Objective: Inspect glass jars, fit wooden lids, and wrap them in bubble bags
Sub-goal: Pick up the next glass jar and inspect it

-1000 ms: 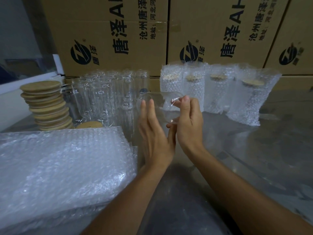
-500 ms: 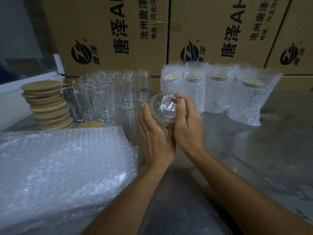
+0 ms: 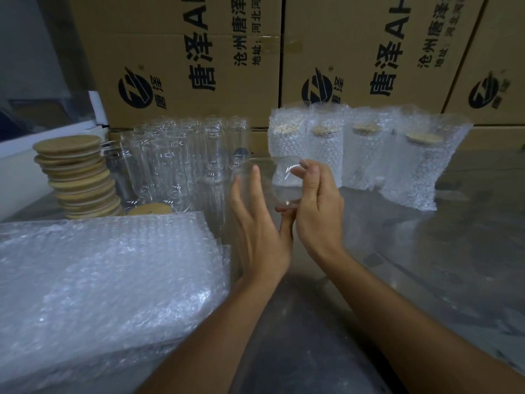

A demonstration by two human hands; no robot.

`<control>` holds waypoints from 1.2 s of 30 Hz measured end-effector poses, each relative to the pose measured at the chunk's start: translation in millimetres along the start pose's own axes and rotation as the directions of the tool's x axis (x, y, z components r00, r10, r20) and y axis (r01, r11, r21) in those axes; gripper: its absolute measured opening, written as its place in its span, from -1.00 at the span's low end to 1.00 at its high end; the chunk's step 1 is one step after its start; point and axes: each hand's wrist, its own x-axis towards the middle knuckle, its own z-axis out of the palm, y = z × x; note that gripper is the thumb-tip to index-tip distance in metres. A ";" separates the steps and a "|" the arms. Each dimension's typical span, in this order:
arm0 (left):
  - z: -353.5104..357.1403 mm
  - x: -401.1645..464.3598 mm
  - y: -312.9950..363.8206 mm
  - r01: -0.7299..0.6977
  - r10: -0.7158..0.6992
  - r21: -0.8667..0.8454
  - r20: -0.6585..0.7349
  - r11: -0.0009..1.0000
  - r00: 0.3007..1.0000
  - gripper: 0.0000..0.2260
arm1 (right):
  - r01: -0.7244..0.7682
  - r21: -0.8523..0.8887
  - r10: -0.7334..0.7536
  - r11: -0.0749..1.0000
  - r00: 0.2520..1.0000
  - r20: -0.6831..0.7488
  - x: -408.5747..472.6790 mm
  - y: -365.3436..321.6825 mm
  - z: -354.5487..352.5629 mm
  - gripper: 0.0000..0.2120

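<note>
Your right hand [image 3: 318,211] is curling its fingers [image 3: 308,177] round a clear glass jar [image 3: 279,182], held up in the air on its side above the surface [image 3: 426,251]; your left hand [image 3: 255,223] is steadying it with straight, relaxed fingers [image 3: 257,180] laid against the near wall, gripping nothing. Item, jar: you are handling something stiff, smooth and likely slippery, light enough for one hand yet breakable, so you are best holding it round the body, never by the thin rim. Item, bare jars [image 3: 176,160]: a crowded cluster is standing behind your left hand, too overlapped to count. Item, wooden lids [image 3: 76,177]: one stack of roughly a dozen, plus one loose lid [image 3: 149,209] beside it. Item, wrapped jars [image 3: 366,155]: four are standing in bubble bags, lidded, to the right. Item, bubble bags [image 3: 108,280]: one flat pile is lying at near left, number unclear. Item, cardboard boxes [image 3: 184,61]: three are showing behind.
</note>
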 end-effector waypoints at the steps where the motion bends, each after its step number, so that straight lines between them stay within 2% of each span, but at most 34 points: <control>1: -0.4 -0.6 -0.6 0.004 -0.004 0.005 0.008 1.000 1.000 -0.27 | -0.001 -0.006 0.001 1.000 1.000 -0.018 0.7 0.6 -0.7 -0.62; 4: -0.9 -0.9 -2.5 0.026 -0.026 -0.007 0.026 1.000 0.999 -0.27 | -0.007 0.043 0.007 0.999 1.000 0.000 -0.5 -0.7 -2.0 -0.65; 8: -2.4 1.0 -1.6 -0.007 0.010 -0.055 0.043 0.998 0.999 -0.25 | -0.130 0.252 0.109 0.959 0.990 0.095 2.5 -3.6 -2.4 -0.69; 10: -1.9 -0.8 2.0 -0.024 0.029 -0.070 0.072 0.997 0.997 -0.19 | -0.154 0.291 0.120 0.944 0.984 0.133 4.0 -3.6 -3.7 -0.66; 15: -1.8 -4.0 1.8 0.033 -0.022 -0.119 0.095 0.992 0.995 -0.12 | -0.191 0.303 0.123 0.934 0.966 0.228 -1.7 0.5 -2.5 -0.45; 18: -1.8 -3.0 2.3 0.090 -0.073 -0.168 0.108 0.982 0.991 -0.13 | -0.115 0.279 0.045 0.953 0.969 0.244 0.2 3.5 -3.7 -0.21; 21: -1.2 -2.8 3.5 0.092 -0.068 -0.186 0.129 0.978 0.989 -0.13 | -0.039 0.179 -0.005 0.983 0.971 0.239 1.7 5.6 -5.8 -0.13; 23: -1.6 -2.4 3.1 0.106 -0.074 -0.207 0.158 0.973 0.985 -0.11 | -0.034 0.139 0.001 0.990 0.972 0.236 1.5 5.4 -5.9 -0.21; 26: -3.4 -1.6 3.2 0.151 -0.104 -0.294 0.170 0.944 0.980 -0.21 | -0.045 0.107 0.025 0.993 0.982 0.186 5.7 6.5 -5.6 -0.52; 30: -4.8 -0.2 6.2 0.200 -0.143 -0.404 0.165 0.893 0.976 -0.41 | -0.037 0.079 0.024 0.996 0.986 0.162 12.1 9.4 -10.3 -0.58; 32: -3.5 0.5 6.8 0.225 -0.172 -0.407 0.161 0.885 0.972 -0.48 | 0.000 0.059 -0.010 0.998 0.985 0.171 10.2 10.5 -10.7 -0.62; 36: -0.9 3.4 4.4 0.261 -0.218 -0.410 0.150 0.874 0.964 -0.45 | 0.101 0.020 -0.102 0.995 0.940 0.326 2.1 10.4 -6.7 -0.54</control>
